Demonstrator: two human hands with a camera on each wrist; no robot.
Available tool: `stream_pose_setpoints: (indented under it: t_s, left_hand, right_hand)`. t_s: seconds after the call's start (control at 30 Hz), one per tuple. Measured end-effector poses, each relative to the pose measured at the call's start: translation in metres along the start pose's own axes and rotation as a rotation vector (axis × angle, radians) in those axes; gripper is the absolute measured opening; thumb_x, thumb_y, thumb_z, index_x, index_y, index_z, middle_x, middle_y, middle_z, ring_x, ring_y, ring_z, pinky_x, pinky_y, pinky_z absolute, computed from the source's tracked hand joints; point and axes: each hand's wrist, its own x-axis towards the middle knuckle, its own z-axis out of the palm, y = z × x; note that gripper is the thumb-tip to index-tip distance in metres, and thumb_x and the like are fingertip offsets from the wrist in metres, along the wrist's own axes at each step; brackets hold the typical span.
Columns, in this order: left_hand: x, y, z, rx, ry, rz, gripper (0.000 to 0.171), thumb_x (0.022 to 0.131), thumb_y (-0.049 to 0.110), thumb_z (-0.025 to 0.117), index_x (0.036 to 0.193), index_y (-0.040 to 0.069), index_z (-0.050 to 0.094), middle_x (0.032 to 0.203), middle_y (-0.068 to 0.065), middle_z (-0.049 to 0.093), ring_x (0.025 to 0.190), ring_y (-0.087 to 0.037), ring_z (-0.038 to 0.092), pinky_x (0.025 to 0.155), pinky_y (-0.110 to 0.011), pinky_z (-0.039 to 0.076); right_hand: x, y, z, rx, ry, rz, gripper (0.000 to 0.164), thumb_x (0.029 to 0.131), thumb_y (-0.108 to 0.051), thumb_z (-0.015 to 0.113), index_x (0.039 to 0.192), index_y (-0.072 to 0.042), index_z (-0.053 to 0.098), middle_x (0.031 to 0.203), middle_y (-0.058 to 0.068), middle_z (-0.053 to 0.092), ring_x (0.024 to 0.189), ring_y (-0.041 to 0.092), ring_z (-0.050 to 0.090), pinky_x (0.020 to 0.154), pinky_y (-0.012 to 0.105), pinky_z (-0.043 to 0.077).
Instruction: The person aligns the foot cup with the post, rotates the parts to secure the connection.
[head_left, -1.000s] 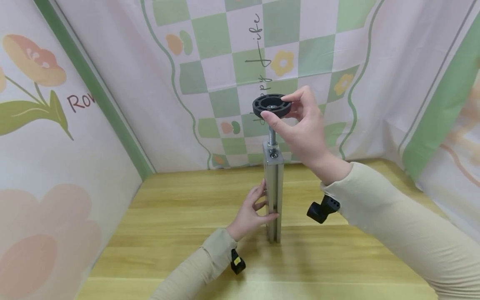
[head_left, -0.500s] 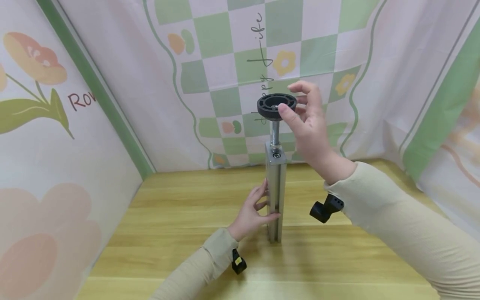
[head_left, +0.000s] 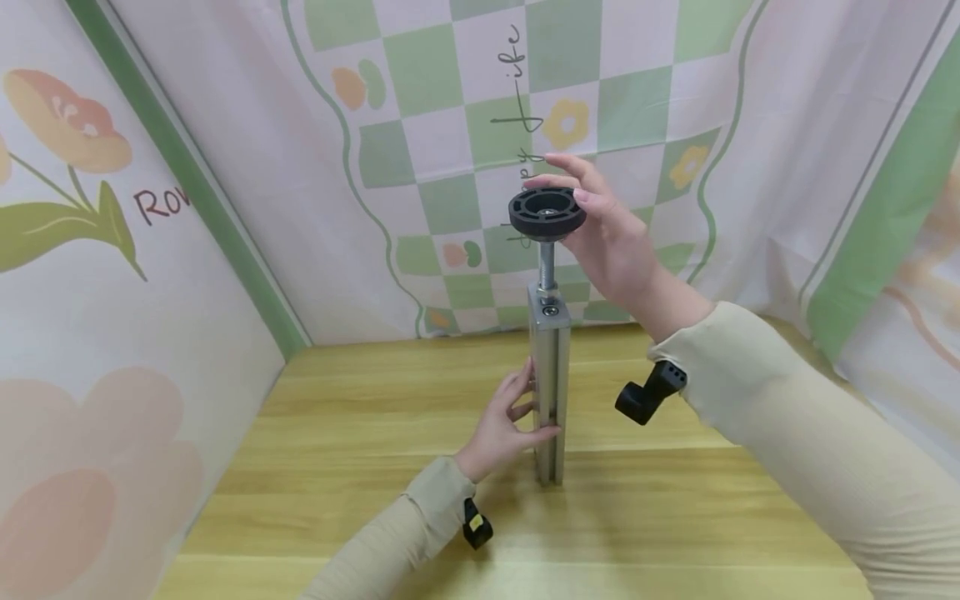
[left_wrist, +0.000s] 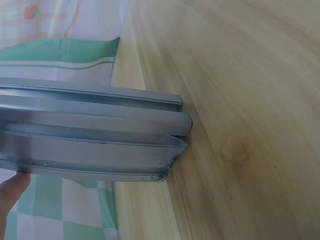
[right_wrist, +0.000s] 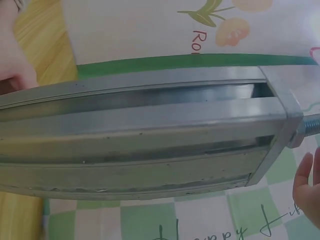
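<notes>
An aluminium profile (head_left: pixel 550 383) stands upright on the wooden table, with an end plate (head_left: pixel 549 312) on top. My left hand (head_left: pixel 498 429) grips its lower part from the left, thumb across the near face. Out of the plate rises a threaded bolt (head_left: pixel 547 267) carrying a black round levelling foot (head_left: pixel 546 218). At the foot's right side, my right hand (head_left: pixel 615 242) holds the rim, thumb on the near right edge and fingers reaching behind. Slots run along the profile (right_wrist: pixel 140 125) in the right wrist view; its lower end (left_wrist: pixel 172 135) meets the table in the left wrist view.
The wooden table (head_left: pixel 337 500) is bounded at the back by a green-and-white checked curtain (head_left: pixel 435 150). A flowered panel (head_left: pixel 150 333) is at the left. Black wrist cameras hang below both sleeves, the right one (head_left: pixel 648 393) near the profile.
The right hand first pinches the foot's rim, then its fingers spread off it, and now they reach round behind the foot with the thumb at the right edge. Left hand keeps its place.
</notes>
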Motion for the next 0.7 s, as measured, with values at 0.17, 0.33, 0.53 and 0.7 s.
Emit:
stream_pose_setpoints:
  t_s: [0.17, 0.33, 0.53, 0.7]
  left_hand:
    - [-0.0001, 0.0017, -0.0002, -0.003, 0.0, -0.027, 0.1, 0.078, -0.008, 0.071, 0.152, 0.024, 0.012, 0.142, -0.017, 0.033, 0.123, -0.033, 0.043, 0.101, -0.036, 0.046]
    - [0.0007, 0.0017, -0.0003, -0.006, 0.0, -0.029, 0.099, 0.078, -0.008, 0.071, 0.152, 0.021, 0.012, 0.143, -0.018, 0.033, 0.124, -0.035, 0.042, 0.101, -0.036, 0.046]
    - [-0.0002, 0.0002, -0.0004, -0.019, -0.004, -0.021, 0.101, 0.077, -0.009, 0.071, 0.152, 0.026, 0.013, 0.142, -0.018, 0.033, 0.122, -0.032, 0.043, 0.1, -0.036, 0.047]
    - [-0.0004, -0.0005, 0.0, -0.014, -0.002, -0.009, 0.102, 0.077, -0.009, 0.071, 0.152, 0.028, 0.012, 0.141, -0.018, 0.033, 0.122, -0.031, 0.044, 0.099, -0.036, 0.048]
  right_hand:
    - [0.0053, 0.0024, -0.0013, 0.046, -0.075, -0.008, 0.041, 0.092, -0.026, 0.045, 0.127, -0.007, 0.048, 0.115, 0.005, 0.061, 0.103, 0.017, 0.056, 0.097, 0.031, 0.041]
    - [0.0072, 0.0017, -0.0014, 0.099, -0.086, 0.023, 0.036, 0.088, -0.023, 0.045, 0.12, -0.011, 0.055, 0.113, 0.007, 0.06, 0.101, 0.018, 0.055, 0.093, 0.03, 0.041]
    - [0.0042, 0.0011, 0.0003, 0.166, -0.09, 0.076, 0.028, 0.084, -0.023, 0.05, 0.108, -0.013, 0.059, 0.11, 0.01, 0.06, 0.099, 0.02, 0.052, 0.078, 0.028, 0.042]
    - [0.0035, 0.0051, 0.0008, 0.148, -0.073, 0.038, 0.021, 0.087, -0.023, 0.047, 0.101, -0.015, 0.06, 0.109, 0.01, 0.06, 0.099, 0.02, 0.052, 0.077, 0.027, 0.043]
